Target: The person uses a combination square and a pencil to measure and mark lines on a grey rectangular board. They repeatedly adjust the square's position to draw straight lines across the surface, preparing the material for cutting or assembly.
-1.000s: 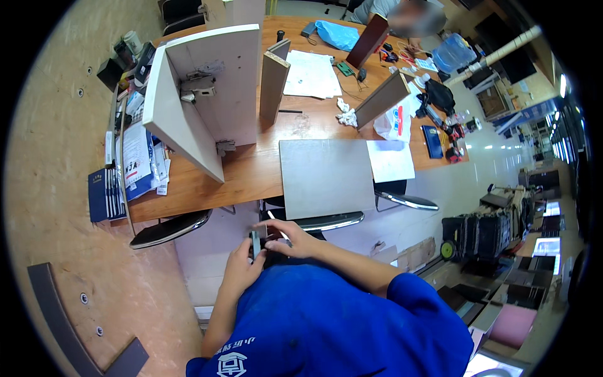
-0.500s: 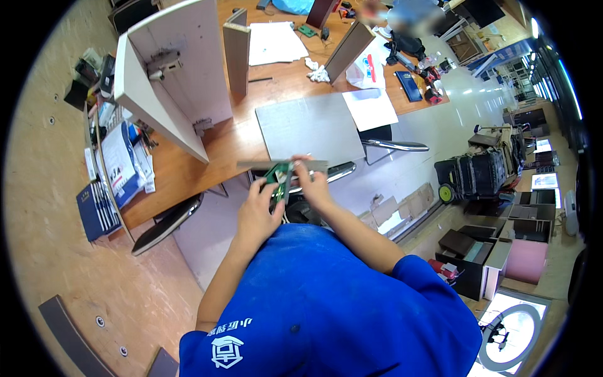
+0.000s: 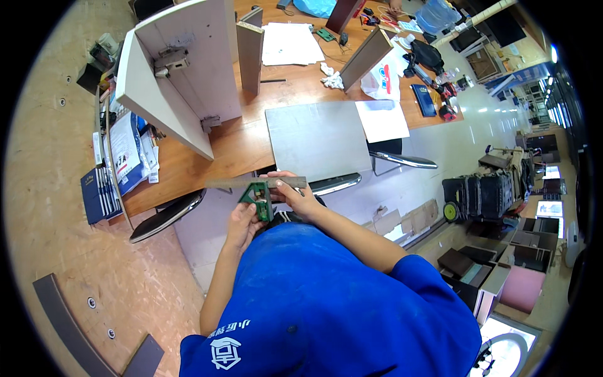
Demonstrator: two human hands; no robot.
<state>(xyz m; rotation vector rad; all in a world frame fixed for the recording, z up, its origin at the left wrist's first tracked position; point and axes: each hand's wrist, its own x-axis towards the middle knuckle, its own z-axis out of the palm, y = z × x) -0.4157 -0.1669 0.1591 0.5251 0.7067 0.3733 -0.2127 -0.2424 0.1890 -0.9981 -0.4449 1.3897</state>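
My left hand grips a green combination square close to my waist. Its angled head lies against the underside of a narrow grey-brown strip, which looks like a board seen edge-on. On the strip's right part, my right hand closes with its thumb and fingers. A thin dark thing shows by the right fingers, too small to make out. Just beyond my hands, a flat grey panel overhangs the table's near edge.
A pale cabinet piece with metal hinges stands on the wooden table at left. Upright boards, papers and tools lie farther back. Chairs are tucked below. Another person's hand shows at the far edge.
Both hands have shifted left and slightly down with the square and strip. The square has turned so its head sits squarely below the strip. The view has shifted slightly.
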